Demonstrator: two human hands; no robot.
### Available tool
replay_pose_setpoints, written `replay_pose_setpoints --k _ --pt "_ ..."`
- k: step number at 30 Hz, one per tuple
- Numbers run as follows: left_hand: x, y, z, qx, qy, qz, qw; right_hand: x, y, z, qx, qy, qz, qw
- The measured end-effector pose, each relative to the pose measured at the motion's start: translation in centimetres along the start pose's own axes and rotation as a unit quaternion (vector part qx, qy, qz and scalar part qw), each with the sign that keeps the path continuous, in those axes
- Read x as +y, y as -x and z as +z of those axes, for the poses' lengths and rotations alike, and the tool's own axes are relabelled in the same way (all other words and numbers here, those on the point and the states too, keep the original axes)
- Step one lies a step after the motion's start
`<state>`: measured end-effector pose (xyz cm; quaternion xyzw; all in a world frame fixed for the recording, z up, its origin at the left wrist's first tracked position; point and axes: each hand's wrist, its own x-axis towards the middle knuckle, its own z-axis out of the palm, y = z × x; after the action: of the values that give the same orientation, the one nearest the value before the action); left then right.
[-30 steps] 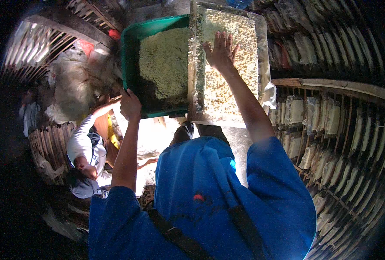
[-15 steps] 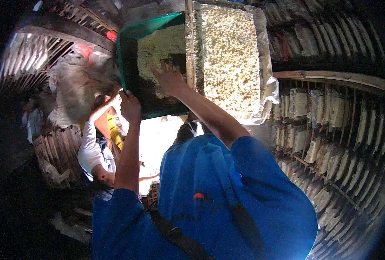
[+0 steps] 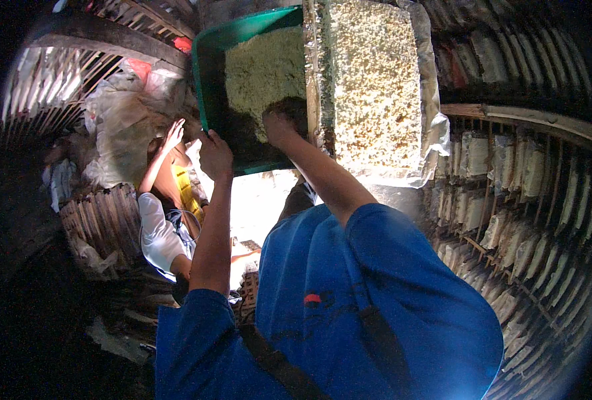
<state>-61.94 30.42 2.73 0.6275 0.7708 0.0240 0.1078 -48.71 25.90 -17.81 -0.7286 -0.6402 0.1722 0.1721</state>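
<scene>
A deep green tub (image 3: 201, 87) stands in front of me, partly filled with pale, crumbly, grain-like material (image 3: 263, 63). My left hand (image 3: 216, 157) is closed around its near left corner. Inside the tub, my right hand (image 3: 280, 129) is closed low in the material, beside a dark patch; its fingertips are hidden, so what they hold cannot be made out. Right of the tub lies a flat wooden-edged tray (image 3: 313, 80), lined with clear plastic (image 3: 436, 137) and covered by an even layer of pale crumbs (image 3: 376, 87).
A co-worker in a white sleeve (image 3: 159, 230) is at my left, one hand (image 3: 174, 133) raised near the tub. Racks of upright slabs (image 3: 509, 160) fill the right side. Plastic sheeting (image 3: 123, 127) is heaped at the left, under a wooden beam (image 3: 103, 48).
My right hand's fingers, spread over the material before, have now curled closed, and the hand sits slightly nearer me in the tub. The co-worker's hand has risen. My view has shifted a little.
</scene>
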Motion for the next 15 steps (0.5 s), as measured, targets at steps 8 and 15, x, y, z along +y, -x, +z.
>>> replay_pose_setpoints --k 8,15 --pt "-0.3 0.1 -0.2 0.005 0.018 0.017 1.0 -6.5 0.6 -6.8 0.062 -0.191 0.139 0.97" --pt "-0.4 0.1 -0.1 0.031 0.026 0.055 0.998 -6.5 -0.8 -17.9 -0.105 -0.215 0.14 0.961"
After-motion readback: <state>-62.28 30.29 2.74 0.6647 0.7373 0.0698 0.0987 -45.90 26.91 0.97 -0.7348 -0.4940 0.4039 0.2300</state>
